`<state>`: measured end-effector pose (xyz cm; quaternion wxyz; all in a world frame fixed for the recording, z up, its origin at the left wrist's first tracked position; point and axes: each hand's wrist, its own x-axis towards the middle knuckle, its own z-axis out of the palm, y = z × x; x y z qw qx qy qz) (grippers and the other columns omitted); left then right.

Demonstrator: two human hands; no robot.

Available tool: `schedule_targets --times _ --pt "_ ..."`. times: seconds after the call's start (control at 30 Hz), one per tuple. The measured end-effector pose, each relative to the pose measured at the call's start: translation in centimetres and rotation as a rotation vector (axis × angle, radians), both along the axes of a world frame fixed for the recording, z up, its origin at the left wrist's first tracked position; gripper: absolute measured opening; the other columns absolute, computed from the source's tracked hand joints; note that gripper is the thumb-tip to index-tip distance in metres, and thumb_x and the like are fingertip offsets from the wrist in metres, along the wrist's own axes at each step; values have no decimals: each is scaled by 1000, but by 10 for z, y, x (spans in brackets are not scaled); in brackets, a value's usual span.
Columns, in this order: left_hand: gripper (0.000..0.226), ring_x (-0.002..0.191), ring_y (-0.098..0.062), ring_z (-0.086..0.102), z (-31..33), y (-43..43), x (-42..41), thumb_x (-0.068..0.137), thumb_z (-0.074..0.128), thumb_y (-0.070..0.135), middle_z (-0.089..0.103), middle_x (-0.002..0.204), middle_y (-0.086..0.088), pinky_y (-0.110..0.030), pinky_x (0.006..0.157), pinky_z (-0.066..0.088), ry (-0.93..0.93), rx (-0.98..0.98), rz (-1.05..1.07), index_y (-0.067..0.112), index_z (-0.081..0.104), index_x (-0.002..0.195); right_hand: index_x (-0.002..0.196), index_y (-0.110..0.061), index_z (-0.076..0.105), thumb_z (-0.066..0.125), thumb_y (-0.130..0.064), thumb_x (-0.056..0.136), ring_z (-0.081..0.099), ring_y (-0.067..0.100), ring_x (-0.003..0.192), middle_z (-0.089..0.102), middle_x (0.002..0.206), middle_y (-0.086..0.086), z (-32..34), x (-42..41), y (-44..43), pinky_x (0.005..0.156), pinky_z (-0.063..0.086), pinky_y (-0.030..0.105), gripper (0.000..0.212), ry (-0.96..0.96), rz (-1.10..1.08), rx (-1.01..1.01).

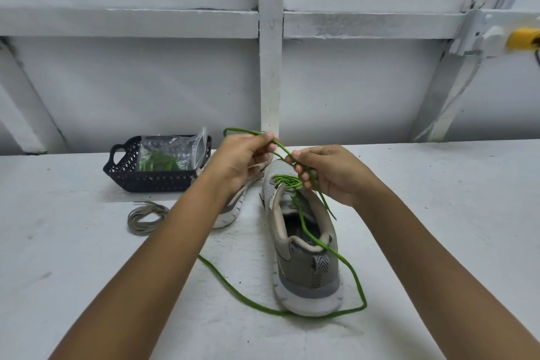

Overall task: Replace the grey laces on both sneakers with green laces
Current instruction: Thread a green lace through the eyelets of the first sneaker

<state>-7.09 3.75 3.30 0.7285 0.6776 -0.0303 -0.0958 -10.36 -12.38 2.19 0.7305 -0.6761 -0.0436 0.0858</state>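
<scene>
Leftmost on the counter point(438, 213), a dark basket point(117, 167) with bagged green laces point(157, 161), then coiled grey laces point(146, 218). Next, left hand point(239, 161) grip pinching the green lace point(357, 280) above a second sneaker point(230, 213); right hand point(333, 175) grip curled round it over the half-laced sneaker point(306, 260).

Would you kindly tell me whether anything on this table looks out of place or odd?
Nothing is damaged or spilled. The green lace has long slack looping on the table around the heel of the near sneaker, and the grey lace lies loosely coiled near the basket.
</scene>
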Motion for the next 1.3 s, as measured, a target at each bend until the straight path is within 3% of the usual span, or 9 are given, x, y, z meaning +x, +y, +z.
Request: schedule_targets --times 0.3,0.57,0.67,0.7,0.73,0.77,0.93,1.1,1.3 --pt "21 41 3 51 16 19 34 94 53 23 61 46 12 -17 52 33 103 -157 193 19 59 75 80 -6 70 58 -16 90 42 5 42 49 52 -4 -11 -9 -28 42 40 15 19 66 43 -33" --pt "48 67 -16 56 -17 -16 5 94 46 46 62 72 -3 -23 62 39 -197 728 -40 8 64 71 90 -9 62 53 -9 94 52 8 47 59 58 1 -18 -6 -29 47 47 17 11 51 -122 77" --pt "59 73 -23 58 -33 -32 -9 88 48 57 59 72 -9 -31 66 39 -191 859 -139 4 68 77 90 -13 58 54 -11 95 59 11 52 63 63 3 -25 -4 -26 51 50 19 7 32 -193 10" --pt "48 85 -29 60 -38 -36 -11 87 48 60 61 82 -17 -34 71 43 -199 888 -148 19 47 60 89 -15 58 55 -13 94 61 11 56 64 67 2 -28 -4 -25 52 50 20 7 29 -214 -17" --pt "59 101 -35 57 -40 -39 -12 86 49 61 60 99 -26 -38 82 45 -198 928 -131 2 44 93 87 -17 58 56 -15 94 64 12 60 66 70 2 -31 -4 -24 52 50 19 7 27 -229 -40" --pt "55 112 -39 51 -42 -40 -14 86 51 58 56 113 -29 -41 91 43 -195 944 -132 6 58 71 86 -17 58 57 -16 94 64 12 64 66 74 2 -34 -3 -23 52 49 19 8 24 -240 -57" --pt "29 74 -22 47 -50 -38 -19 85 56 21 46 76 -15 -29 63 36 -79 565 -93 11 53 59 83 -13 64 61 -10 90 51 12 66 56 79 4 -47 -1 -16 58 51 24 9 3 -330 -51" --pt "12 71 -19 44 -62 -35 -22 85 47 -6 45 76 -14 -23 59 39 -2 145 -56 1 56 84 81 -12 64 61 -3 89 56 12 62 60 73 3 -54 -4 -10 54 51 19 12 -25 -394 34" --pt "17 65 -14 49 -62 -31 -23 85 43 -11 51 79 -13 -14 55 44 4 17 -66 0 55 89 77 -10 63 62 1 87 57 12 58 61 68 5 -58 -3 -3 52 50 17 15 -87 -464 30"
